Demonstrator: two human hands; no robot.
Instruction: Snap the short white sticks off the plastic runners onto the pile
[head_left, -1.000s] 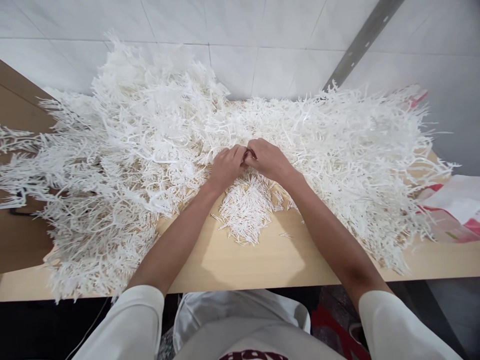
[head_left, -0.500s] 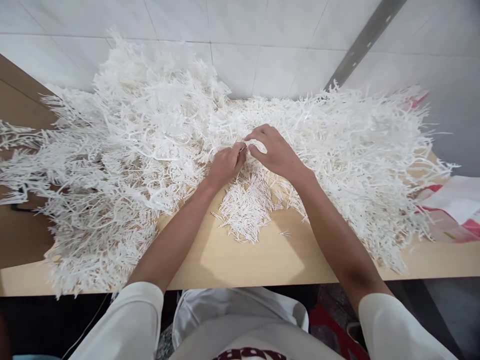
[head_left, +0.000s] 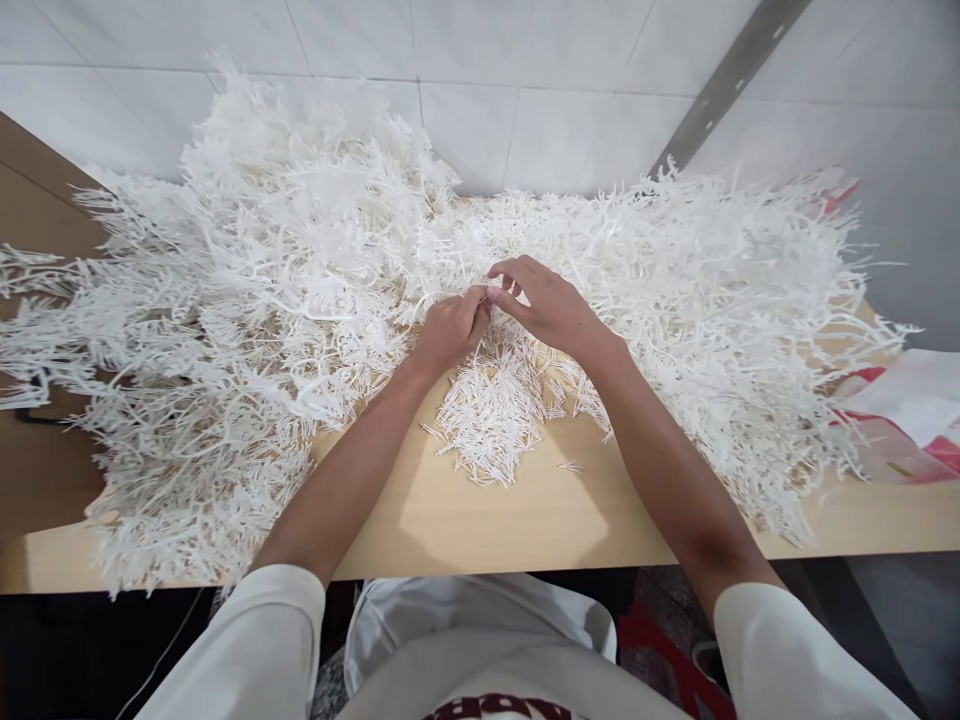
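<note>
So, right up close, a white shirt [head_left: 465, 670] with dark red lettering is being worn, and just past it the edge of a light wood table [head_left: 495, 525] is seen. A few loose bits [head_left: 571, 466] are scattered there, with a small pile of short white pieces [head_left: 491, 415] lying just beyond, below the hands.

The left hand [head_left: 452, 330] is mostly curled shut, thumb and index brought together at the tip; something tiny might be pinched there, but it's too small to make out. The right hand [head_left: 551, 308] is held partly open, thumb tip up against the left fingertips, index arched above with a gap between, and nothing clear can be seen in it.

Both hands are flanked by big heaps of branching white strands, the left heap [head_left: 300, 290] piled higher and spread over a brown cardboard box [head_left: 52, 470], the right heap [head_left: 720, 330] reaching a red-and-white plastic bag [head_left: 915, 410]. Behind it all, a pale tiled wall [head_left: 480, 40] is crossed by a slanted metal bar [head_left: 720, 90] with holes.
</note>
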